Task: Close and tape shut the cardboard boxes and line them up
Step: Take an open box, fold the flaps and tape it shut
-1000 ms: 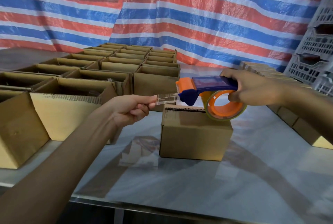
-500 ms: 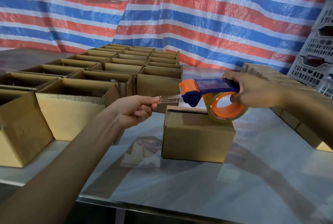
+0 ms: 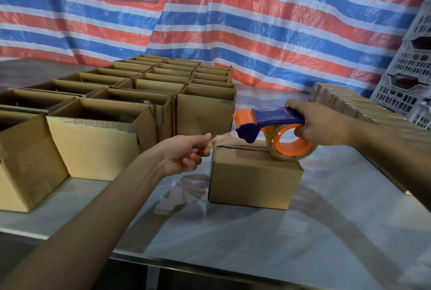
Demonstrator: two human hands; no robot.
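right hand grips the orange-and-blue plastic tape dispenser above the closed brown cardboard box; left hand pinches the clear tape end at its left edge.

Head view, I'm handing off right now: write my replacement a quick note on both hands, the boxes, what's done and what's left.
Left hand pinches the free tape end just above the closed box, at its left top edge.
Right hand grips the tape dispenser, roll on the box top.
Done: flaps folded shut; row of closed boxes at right.
Left: press tape along the seam, cut, line it up, then the open boxes at left.
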